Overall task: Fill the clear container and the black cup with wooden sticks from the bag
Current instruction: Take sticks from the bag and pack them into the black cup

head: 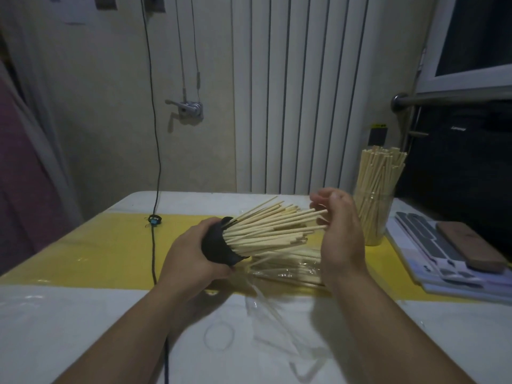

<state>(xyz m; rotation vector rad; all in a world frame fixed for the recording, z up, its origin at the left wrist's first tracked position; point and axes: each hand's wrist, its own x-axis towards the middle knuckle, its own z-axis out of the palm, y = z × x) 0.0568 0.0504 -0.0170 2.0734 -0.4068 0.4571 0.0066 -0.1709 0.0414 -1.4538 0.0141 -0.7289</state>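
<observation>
Hands (194, 253) either side of stick-filled black cup (217, 246)

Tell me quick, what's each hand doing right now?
Left hand: grips the black cup, tipped sideways.
Right hand: open, touching the ends of the wooden sticks.

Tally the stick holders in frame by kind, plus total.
black cup, gripped by the left hand: 1
clear container, standing on the table: 1
plastic bag, lying on the table: 1
Total: 3
</observation>
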